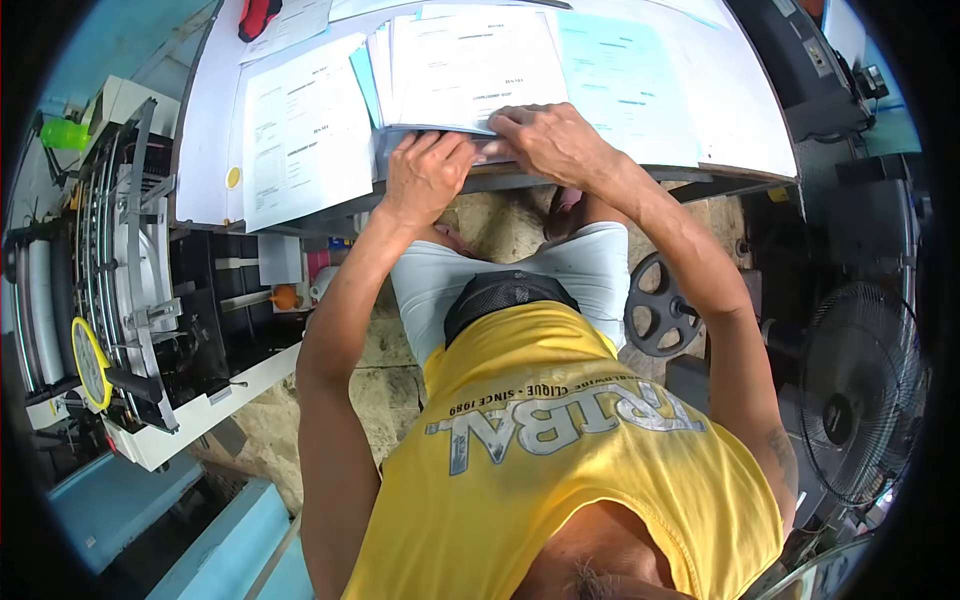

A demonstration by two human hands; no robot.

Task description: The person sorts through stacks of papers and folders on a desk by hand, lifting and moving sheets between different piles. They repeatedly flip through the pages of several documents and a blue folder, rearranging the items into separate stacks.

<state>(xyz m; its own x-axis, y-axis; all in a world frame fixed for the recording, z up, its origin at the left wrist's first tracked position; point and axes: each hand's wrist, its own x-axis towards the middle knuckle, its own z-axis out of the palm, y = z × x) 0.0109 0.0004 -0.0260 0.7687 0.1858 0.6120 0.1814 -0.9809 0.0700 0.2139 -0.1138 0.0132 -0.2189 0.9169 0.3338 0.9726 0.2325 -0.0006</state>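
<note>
In the middle of the table lies a stack of white printed sheets, with bluish edges showing along its near side. My left hand is closed at the stack's near left edge, fingers curled over the papers' border. My right hand grips the near right edge, its fingers bent over the top sheet and its thumb side low. The two hands almost meet at the front of the stack; the fingertips underneath are partly hidden. White printed sheets lie to the left, and light-blue printed sheets to the right.
The white table has its near edge just beyond my lap. A red and black object rests at the far left. A machine with metal rollers stands at left; a black fan and a handwheel are at right.
</note>
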